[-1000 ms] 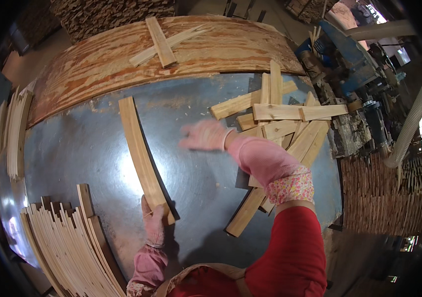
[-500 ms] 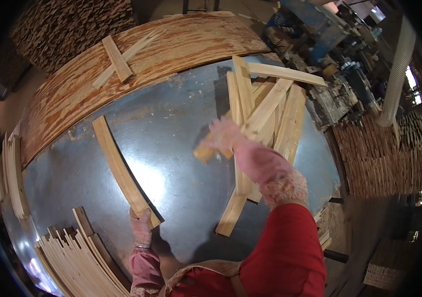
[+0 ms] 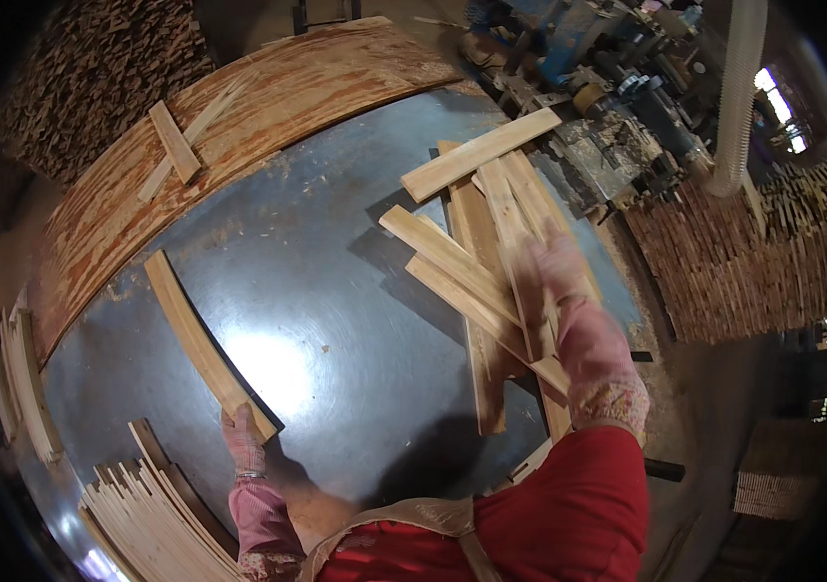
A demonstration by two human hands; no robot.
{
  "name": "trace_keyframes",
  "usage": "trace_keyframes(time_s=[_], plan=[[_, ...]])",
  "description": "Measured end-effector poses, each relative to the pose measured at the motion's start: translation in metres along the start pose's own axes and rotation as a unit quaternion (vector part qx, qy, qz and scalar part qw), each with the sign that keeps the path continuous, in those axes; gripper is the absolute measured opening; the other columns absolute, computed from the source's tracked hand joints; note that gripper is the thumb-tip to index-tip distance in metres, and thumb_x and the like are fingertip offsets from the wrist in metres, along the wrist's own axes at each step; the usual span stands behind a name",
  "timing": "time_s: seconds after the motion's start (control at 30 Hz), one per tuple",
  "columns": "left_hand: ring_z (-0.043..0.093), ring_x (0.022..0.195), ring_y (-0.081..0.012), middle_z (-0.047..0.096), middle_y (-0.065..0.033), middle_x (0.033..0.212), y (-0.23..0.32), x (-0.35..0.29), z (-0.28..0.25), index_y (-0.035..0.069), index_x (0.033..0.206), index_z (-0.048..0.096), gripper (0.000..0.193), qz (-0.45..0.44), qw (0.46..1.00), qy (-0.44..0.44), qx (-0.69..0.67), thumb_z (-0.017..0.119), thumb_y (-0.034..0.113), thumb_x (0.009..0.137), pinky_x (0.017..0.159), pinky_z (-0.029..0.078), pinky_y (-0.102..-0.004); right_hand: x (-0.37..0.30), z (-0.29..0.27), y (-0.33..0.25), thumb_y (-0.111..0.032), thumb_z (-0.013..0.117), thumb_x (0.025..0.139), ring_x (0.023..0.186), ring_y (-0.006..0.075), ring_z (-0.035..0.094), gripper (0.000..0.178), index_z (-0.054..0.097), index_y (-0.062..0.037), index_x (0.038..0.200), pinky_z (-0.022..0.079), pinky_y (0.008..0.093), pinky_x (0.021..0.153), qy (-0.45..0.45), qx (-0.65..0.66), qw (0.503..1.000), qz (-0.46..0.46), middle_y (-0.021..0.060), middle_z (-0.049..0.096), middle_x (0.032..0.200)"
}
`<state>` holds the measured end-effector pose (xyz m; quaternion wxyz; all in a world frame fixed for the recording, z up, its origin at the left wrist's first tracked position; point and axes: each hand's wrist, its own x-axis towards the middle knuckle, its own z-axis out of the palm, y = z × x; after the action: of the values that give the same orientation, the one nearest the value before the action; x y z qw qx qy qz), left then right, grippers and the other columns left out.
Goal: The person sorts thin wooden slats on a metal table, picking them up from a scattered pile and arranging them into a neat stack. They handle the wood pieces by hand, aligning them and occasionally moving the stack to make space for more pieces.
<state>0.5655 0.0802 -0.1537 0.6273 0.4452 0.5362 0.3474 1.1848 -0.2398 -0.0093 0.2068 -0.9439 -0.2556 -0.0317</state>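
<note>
My left hand [image 3: 243,444], in a pale pinkish glove, is closed round the near end of a long wooden strip [image 3: 195,335]. The strip slants away over the metal tabletop [image 3: 355,339], and a dark shadow runs along its right side. My right hand [image 3: 561,267] is over the right part of a loose, crisscrossed pile of wooden strips [image 3: 476,218]. Motion smears its fingers, so whether it grips a strip cannot be made out. One strip [image 3: 481,153] lies across the pile's far end, and two more [image 3: 457,267] slant across its left side.
Thin strips [image 3: 156,519] stand in a neat row at the near left. Beyond the metal top lies a brown wooden board [image 3: 268,116] with two crossed pieces [image 3: 176,145]. Machinery [image 3: 617,107] and a ribbed hose [image 3: 738,107] are at the far right, above stacked wood [image 3: 714,262].
My right hand has moved right across the pile. Strips there have shifted and spread, several now pointing left. My left hand still holds its strip, and the whole view has turned slightly.
</note>
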Motion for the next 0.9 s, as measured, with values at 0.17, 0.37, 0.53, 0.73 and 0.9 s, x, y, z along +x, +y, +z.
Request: trace_keyframes(time_s=[0.17,0.37,0.53,0.73,0.9], plan=[[0.067,0.089,-0.0134,0.07,-0.003,0.11,0.006,-0.006,-0.003,0.0,0.133,0.062,0.037,0.009,1.0,0.007,0.018,0.072,0.014,0.1,0.078,0.057,-0.0302,0.065,0.019,0.085,-0.072,0.049,0.097,0.147,0.0423,0.052,0.097,0.04,-0.0023,0.163,0.036,0.0469,0.123,-0.083,-0.019,0.956,0.282,0.0289,0.057,0.153],[0.066,0.094,-0.013,0.071,-0.0033,0.112,0.008,-0.015,0.001,0.001,0.133,0.061,0.035,-0.005,0.999,0.033,0.039,0.072,0.014,0.101,0.083,0.057,-0.0306,0.125,0.047,0.074,-0.08,0.046,0.094,0.146,0.0425,0.051,0.1,0.05,-0.0043,0.159,0.036,0.0466,0.123,-0.19,-0.035,0.968,0.16,0.0286,0.055,0.155],[0.067,0.098,-0.0142,0.071,-0.004,0.114,-0.003,-0.007,-0.003,0.0,0.137,0.059,0.04,0.005,0.997,0.03,0.07,0.071,0.015,0.102,0.087,0.057,-0.0307,0.114,0.056,0.042,-0.078,0.057,0.09,0.147,0.0434,0.05,0.096,0.053,-0.0119,0.159,0.037,0.0444,0.124,-0.187,-0.04,0.979,0.069,0.028,0.054,0.157],[0.067,0.099,-0.0162,0.071,-0.0071,0.117,0.009,-0.013,0.009,-0.002,0.14,0.059,0.044,0.002,0.994,0.053,0.092,0.072,0.015,0.101,0.087,0.057,-0.0324,0.026,0.073,-0.071,-0.066,0.068,0.092,0.138,0.0463,0.056,0.091,0.046,-0.0114,0.161,0.047,0.0478,0.116,-0.247,0.074,0.966,0.0,0.0318,0.062,0.142],[0.067,0.103,-0.0196,0.071,-0.0095,0.119,0.024,-0.02,0.022,-0.002,0.144,0.057,0.055,-0.005,0.987,0.06,0.151,0.076,0.021,0.098,0.092,0.056,-0.0352,-0.082,0.08,-0.16,-0.059,0.065,0.096,0.129,0.0475,0.06,0.078,0.052,-0.0071,0.154,0.049,0.0513,0.11,-0.32,0.073,0.937,-0.116,0.0321,0.066,0.131]])
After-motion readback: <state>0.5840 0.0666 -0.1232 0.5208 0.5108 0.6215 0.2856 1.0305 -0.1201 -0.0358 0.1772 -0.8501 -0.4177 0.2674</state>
